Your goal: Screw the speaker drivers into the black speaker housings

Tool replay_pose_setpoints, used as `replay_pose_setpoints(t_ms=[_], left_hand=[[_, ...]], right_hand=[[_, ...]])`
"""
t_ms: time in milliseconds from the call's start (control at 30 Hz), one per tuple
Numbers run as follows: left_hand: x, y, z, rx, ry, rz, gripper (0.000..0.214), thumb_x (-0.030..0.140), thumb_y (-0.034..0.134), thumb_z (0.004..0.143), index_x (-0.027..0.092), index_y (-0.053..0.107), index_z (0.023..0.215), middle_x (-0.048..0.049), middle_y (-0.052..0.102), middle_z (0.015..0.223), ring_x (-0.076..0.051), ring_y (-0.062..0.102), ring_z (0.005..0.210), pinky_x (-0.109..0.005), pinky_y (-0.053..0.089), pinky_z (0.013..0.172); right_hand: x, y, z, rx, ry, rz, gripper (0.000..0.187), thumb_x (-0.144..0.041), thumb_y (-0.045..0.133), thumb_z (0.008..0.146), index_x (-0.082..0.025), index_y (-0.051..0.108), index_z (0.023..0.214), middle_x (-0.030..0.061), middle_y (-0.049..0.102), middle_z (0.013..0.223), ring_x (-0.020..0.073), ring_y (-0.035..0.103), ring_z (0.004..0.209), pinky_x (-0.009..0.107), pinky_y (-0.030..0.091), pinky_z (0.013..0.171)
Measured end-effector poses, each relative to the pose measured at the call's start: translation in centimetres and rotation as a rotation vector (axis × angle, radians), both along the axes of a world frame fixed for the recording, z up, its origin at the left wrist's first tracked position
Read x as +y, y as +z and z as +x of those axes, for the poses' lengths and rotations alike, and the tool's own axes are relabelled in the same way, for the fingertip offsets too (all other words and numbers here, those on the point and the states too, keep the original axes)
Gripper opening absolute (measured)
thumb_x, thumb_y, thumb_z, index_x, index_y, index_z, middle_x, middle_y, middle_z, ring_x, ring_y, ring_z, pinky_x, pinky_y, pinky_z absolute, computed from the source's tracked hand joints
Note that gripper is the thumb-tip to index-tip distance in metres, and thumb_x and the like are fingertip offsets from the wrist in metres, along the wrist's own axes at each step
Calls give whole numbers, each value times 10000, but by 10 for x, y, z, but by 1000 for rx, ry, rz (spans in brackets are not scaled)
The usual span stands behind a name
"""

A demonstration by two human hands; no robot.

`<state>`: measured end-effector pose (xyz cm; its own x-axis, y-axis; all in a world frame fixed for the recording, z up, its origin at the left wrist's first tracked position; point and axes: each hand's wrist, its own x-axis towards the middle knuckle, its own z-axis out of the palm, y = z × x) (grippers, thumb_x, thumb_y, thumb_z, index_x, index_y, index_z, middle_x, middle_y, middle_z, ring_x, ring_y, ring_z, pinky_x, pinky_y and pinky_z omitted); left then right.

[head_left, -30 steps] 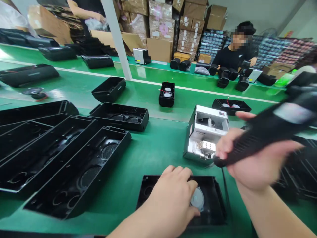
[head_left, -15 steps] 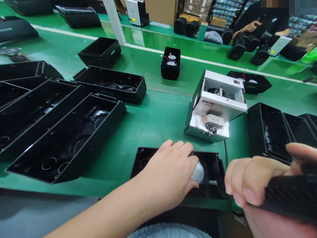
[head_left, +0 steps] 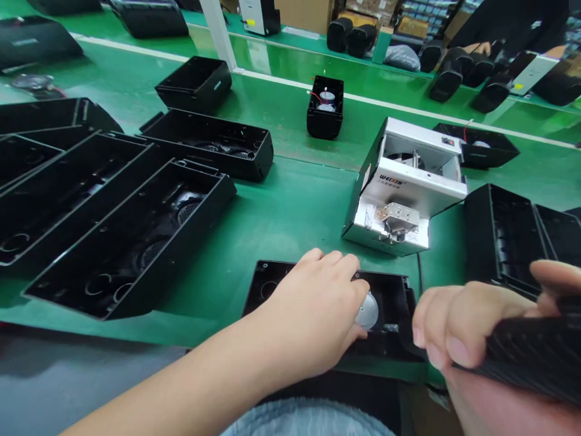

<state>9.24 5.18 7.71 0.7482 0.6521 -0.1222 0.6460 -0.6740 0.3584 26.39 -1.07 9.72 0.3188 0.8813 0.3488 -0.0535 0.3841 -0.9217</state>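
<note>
My left hand (head_left: 313, 315) rests inside a small black plastic housing (head_left: 267, 284) at the near table edge, its fingers curled over a round silver speaker part (head_left: 367, 310). To the right, my right hand (head_left: 458, 330) is wrapped round the black ribbed handle of an electric screwdriver (head_left: 531, 354), held low beside the housing. The tool's tip is hidden behind my fingers. A white screw feeder box (head_left: 408, 181) stands just beyond the housing.
Long black speaker housings (head_left: 131, 236) lie in a row at the left, more black housings (head_left: 503, 236) at the right. Small black boxes with speakers (head_left: 325, 106) sit on the green belt (head_left: 281, 121). Another person's hand (head_left: 476, 48) works at the far side.
The view has tilted down. My right hand came down from beside the feeder box to the right of the small housing, still gripping the screwdriver. My left hand stayed on the speaker part.
</note>
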Motion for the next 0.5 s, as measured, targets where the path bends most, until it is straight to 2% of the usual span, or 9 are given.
replay_pose_setpoints(t_ms=[67, 200, 400, 500], left_hand=[[0, -1, 0, 7, 0, -5, 326, 514, 826, 1002, 209, 776, 1103, -80, 709, 1268, -316, 669, 1114, -485, 470, 946], [0, -2, -1, -9, 1, 13, 324, 510, 836, 995, 213, 777, 1112, -77, 711, 1251, -315, 669, 1111, -480, 461, 947], [-3, -1, -2, -34, -4, 28, 316, 492, 842, 992, 205, 777, 1108, -82, 716, 1257, -320, 679, 1121, -472, 452, 939], [-5, -2, -2, -44, -2, 34, 310, 486, 853, 983, 206, 779, 1095, -73, 721, 1230, -313, 680, 1105, -470, 455, 929]], right_hand=[[0, 1, -2, -6, 56, -3, 268, -358, 529, 1179, -423, 789, 1185, -43, 568, 540, 202, 470, 383, 351, 487, 401], [-1, 1, -3, -10, 0, -29, 235, -368, 557, 1169, -434, 783, 1166, -42, 558, 557, 211, 493, 421, 356, 500, 433], [-5, -3, 18, -51, 331, -1, 222, -429, 600, 1161, -434, 818, 1199, -28, 694, 630, 214, 613, 484, 372, 596, 507], [-6, -6, 21, -39, 314, -12, 258, -582, 689, 1091, -405, 799, 1242, -8, 682, 655, 232, 645, 533, 400, 614, 534]])
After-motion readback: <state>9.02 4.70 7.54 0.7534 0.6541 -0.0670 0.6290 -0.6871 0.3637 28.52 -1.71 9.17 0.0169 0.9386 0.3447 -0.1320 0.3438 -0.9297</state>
